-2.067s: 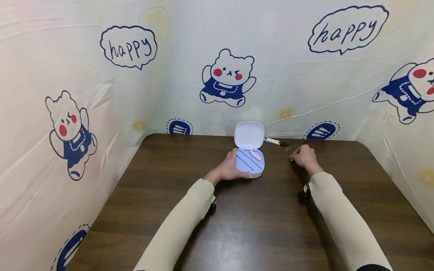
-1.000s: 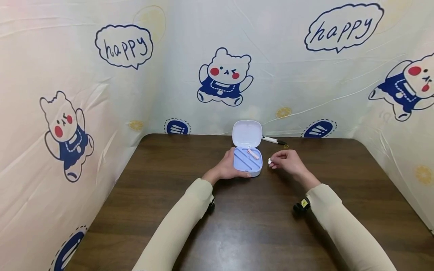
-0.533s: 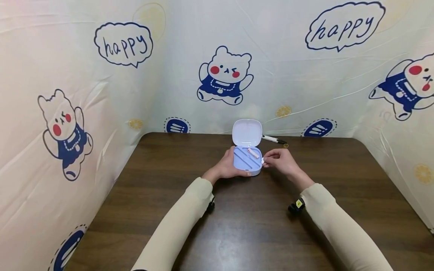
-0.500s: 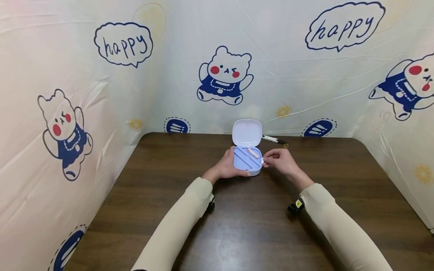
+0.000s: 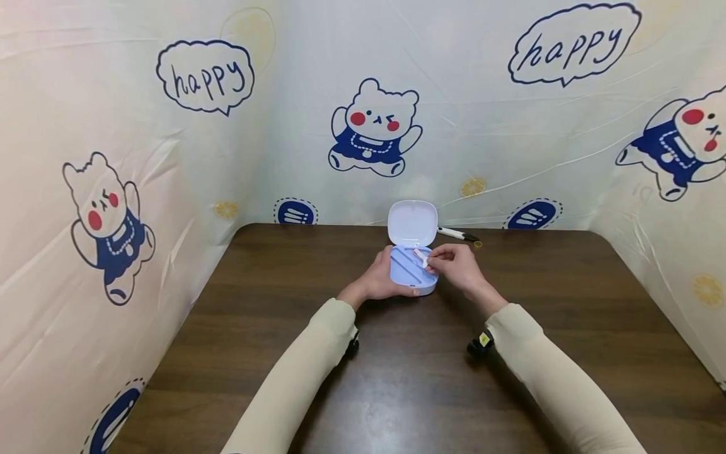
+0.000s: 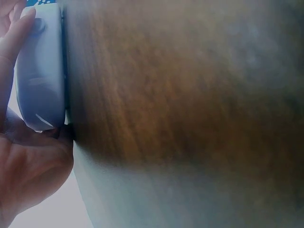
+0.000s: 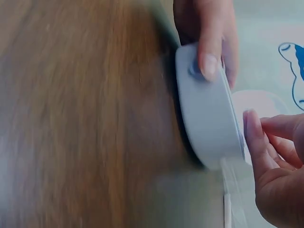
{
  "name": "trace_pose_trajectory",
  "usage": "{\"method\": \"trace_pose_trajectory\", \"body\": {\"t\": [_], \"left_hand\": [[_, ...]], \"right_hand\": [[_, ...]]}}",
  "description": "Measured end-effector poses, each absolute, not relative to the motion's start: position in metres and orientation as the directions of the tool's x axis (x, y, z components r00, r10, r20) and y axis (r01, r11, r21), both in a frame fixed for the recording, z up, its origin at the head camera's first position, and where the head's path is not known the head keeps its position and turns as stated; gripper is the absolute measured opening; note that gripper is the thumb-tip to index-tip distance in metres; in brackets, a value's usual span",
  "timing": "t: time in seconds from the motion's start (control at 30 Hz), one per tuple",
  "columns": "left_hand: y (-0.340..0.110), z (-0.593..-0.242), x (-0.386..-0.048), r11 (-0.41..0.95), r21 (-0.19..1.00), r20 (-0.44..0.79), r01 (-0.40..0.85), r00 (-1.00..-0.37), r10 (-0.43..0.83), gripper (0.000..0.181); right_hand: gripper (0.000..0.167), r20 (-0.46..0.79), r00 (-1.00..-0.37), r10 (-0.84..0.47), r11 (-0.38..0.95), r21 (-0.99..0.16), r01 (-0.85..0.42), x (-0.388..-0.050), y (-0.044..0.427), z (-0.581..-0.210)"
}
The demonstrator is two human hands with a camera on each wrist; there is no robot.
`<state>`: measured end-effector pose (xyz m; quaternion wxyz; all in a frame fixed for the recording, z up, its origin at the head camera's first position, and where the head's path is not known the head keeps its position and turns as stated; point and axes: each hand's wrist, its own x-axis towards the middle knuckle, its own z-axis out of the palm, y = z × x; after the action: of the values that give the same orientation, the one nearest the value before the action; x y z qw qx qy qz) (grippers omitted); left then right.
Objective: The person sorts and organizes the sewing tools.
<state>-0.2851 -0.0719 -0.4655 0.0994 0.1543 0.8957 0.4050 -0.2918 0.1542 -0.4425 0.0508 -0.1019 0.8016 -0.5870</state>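
A light-blue case [image 5: 404,271] stands on the table with its hinged lid [image 5: 413,223] raised. Slanted ridges divide its inside. My left hand [image 5: 379,279] grips the case from the left, and the left wrist view shows fingers and thumb [image 6: 21,33] around the case body [image 6: 42,76]. Over the right part of the case, my right hand [image 5: 456,268] pinches a small white object [image 5: 425,262], its kind unclear. Beneath or beside it lies a small pink-and-white stick [image 5: 418,253] in the case. In the right wrist view, the right fingertips [image 7: 251,124] are close to the case's open side.
A white pen with a black end [image 5: 454,234] lies behind the right hand, near the table's back edge. A small yellow ring [image 5: 478,244] lies by its tip. Printed cloth [image 5: 374,57] hangs behind and beside the brown table [image 5: 272,271].
My right hand came from the right of the case with the small white object between its fingers, moving left until over the case. The left hand keeps its grip on the case.
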Motion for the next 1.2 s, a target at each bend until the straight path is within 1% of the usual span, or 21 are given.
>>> {"method": "trace_pose_trajectory", "body": {"t": [0.17,0.23,0.53,0.7,0.97,1.2], "left_hand": [[-0.073,-0.466,-0.286,0.619,0.761,-0.063,0.193,-0.928,0.366,0.122],[-0.073,-0.466,-0.286,0.613,0.765,-0.060,0.197,-0.926,0.372,0.121],[-0.071,-0.464,-0.285,0.599,0.768,-0.022,0.227,-0.925,0.378,0.117],[-0.072,-0.466,-0.284,0.603,0.767,-0.027,0.221,-0.927,0.374,0.117],[-0.071,-0.470,-0.286,0.612,0.753,-0.020,0.241,-0.922,0.388,0.116],[-0.072,-0.476,-0.292,0.592,0.761,0.008,0.265,-0.917,0.399,0.116]], "right_hand": [[0.015,0.085,-0.971,-0.225,0.245,-0.959,-0.140,-0.292,0.138,-0.440],[0.014,0.097,-0.970,-0.224,0.249,-0.956,-0.153,-0.292,0.133,-0.437],[0.010,0.143,-0.968,-0.204,0.363,-0.908,-0.211,-0.298,0.122,-0.429],[0.011,0.142,-0.968,-0.207,0.369,-0.905,-0.212,-0.300,0.116,-0.431],[0.009,0.132,-0.959,-0.251,0.369,-0.903,-0.221,-0.299,0.104,-0.439],[0.006,0.171,-0.946,-0.274,0.420,-0.864,-0.277,-0.300,0.094,-0.442]]}}
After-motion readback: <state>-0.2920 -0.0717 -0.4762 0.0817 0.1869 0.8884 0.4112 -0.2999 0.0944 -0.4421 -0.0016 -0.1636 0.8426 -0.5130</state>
